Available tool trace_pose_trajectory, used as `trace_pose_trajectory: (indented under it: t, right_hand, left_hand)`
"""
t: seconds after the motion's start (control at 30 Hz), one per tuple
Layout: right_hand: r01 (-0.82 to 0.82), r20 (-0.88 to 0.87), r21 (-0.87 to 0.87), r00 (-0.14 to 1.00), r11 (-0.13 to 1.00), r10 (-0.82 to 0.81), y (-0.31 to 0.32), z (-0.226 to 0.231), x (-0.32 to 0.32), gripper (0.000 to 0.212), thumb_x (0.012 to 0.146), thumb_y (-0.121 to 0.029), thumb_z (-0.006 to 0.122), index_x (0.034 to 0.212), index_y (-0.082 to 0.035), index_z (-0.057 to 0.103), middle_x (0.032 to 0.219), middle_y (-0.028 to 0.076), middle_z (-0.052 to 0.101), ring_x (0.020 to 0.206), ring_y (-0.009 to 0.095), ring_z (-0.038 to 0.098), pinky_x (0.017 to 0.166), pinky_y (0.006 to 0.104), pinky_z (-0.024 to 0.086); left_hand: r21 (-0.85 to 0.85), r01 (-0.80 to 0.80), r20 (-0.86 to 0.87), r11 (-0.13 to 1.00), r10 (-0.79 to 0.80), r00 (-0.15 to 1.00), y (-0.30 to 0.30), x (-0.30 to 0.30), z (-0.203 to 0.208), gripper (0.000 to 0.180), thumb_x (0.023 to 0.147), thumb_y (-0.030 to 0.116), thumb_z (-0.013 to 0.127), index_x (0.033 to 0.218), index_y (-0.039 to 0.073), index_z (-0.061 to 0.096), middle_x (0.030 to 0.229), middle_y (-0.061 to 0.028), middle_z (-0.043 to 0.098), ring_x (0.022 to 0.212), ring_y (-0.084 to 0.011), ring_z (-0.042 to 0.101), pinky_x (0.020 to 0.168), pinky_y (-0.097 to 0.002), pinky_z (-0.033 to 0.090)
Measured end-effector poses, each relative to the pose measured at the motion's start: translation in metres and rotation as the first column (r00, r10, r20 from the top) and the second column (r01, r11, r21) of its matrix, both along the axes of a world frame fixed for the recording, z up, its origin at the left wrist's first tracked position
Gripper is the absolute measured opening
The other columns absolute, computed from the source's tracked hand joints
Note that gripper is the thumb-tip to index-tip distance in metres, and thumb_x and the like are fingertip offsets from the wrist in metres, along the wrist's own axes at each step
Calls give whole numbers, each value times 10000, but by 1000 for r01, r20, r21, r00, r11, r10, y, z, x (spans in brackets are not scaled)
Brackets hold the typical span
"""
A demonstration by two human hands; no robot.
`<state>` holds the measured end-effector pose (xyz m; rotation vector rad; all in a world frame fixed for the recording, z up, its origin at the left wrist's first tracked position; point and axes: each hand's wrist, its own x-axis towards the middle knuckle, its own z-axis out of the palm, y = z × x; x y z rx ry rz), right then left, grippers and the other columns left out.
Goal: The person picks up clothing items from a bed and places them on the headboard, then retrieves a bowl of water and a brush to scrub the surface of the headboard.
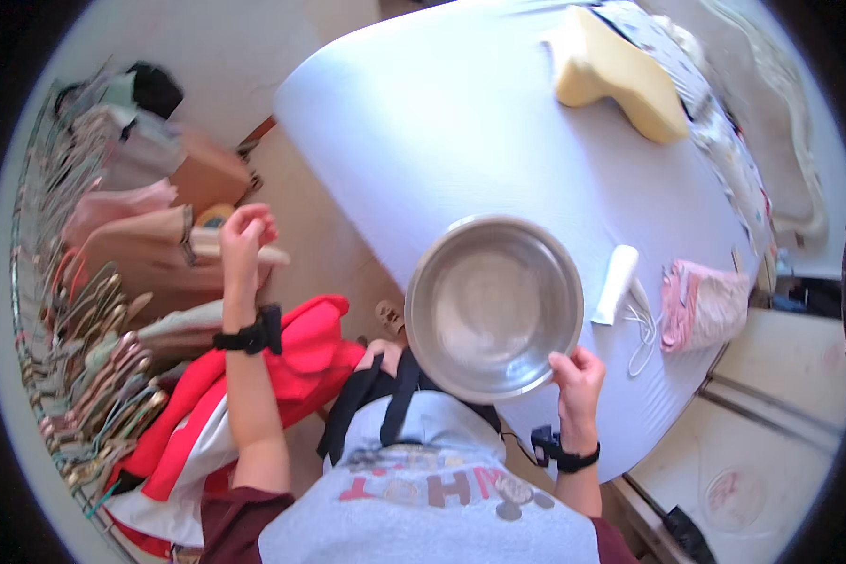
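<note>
Steel bowl [494, 305] is gripped at its rim by the right hand [578, 374]; left hand [245, 235] curls around a wooden hanger [254, 252].

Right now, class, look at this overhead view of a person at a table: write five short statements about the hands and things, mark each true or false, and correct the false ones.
1. The right hand grips the rim of a metal bowl. True.
2. The bowl is full of water. False: it looks empty.
3. The left hand rests on the table. False: it reaches toward the clothes on hangers, off the table.
4. A white tube lies right of the bowl. True.
5. The yellow foam block touches the bowl. False: it lies far away across the table.
</note>
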<state>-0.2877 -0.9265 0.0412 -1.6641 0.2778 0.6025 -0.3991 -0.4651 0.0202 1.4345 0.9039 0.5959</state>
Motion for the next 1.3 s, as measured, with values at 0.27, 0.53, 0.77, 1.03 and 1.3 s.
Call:
trace_pose_trajectory:
  t: [0.27,0.53,0.77,1.03,1.3]
  right_hand:
    - [-155,9,268,987,951,158,210,0,67,81,742,2,597,797,60,614,705,77,614,562,127,586,518,261,527]
    - [-265,4,270,962,926,274,376,-23,137,74,734,-2,612,750,69,600,681,81,604,553,141,584,511,277,531]
    - [-260,52,238,965,936,256,495,-15,212,90,735,-22,631,718,58,594,657,62,593,533,131,560,507,262,516]
    - [-214,122,281,975,936,186,620,-21,257,92,744,-29,627,704,47,596,639,60,592,522,117,554,487,244,497]
    - [-181,200,230,970,956,135,753,-51,278,77,738,-24,624,721,49,608,632,63,597,509,122,558,485,245,493]
  left_hand:
    - [-176,-173,77,969,189,979,85,-23,-4,164,802,-30,450,896,6,580,748,-47,584,615,-119,568,590,-240,499]
    - [-243,-194,31,951,207,978,186,36,-44,166,806,-35,440,885,0,582,749,-56,609,610,-111,580,552,-253,511]
    - [-120,-165,42,979,171,984,294,141,-9,160,815,-16,448,868,1,598,740,-61,614,586,-118,580,550,-258,517]
    - [-261,39,9,965,-38,999,400,212,9,375,923,340,448,912,-6,589,714,-72,615,545,-131,586,518,-250,511]
    - [-292,196,-8,936,-207,978,552,244,-2,270,870,238,547,915,-26,585,719,-87,588,525,-133,569,493,-258,516]
